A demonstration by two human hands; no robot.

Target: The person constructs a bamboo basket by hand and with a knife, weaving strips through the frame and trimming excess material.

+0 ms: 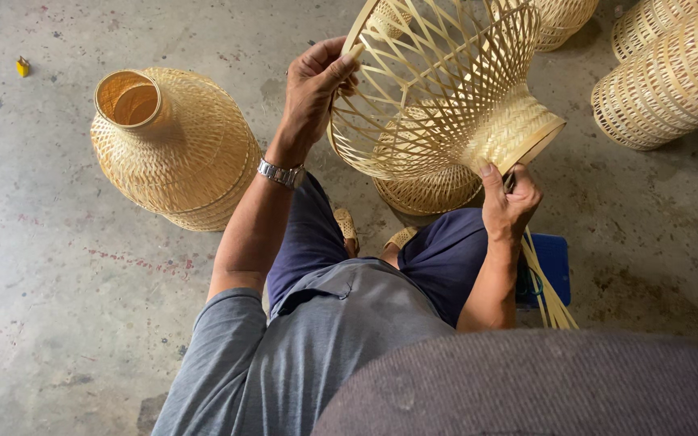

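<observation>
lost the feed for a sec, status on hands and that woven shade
Left hand grips wide rim of open-weave bamboo lampshade. Right hand pinches its narrow collar. Finished bamboo shade apart, on floor.

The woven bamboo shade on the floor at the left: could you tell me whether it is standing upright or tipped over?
Upright: the bamboo shade rests on its wide end on the concrete floor, narrow open neck upward.
</observation>
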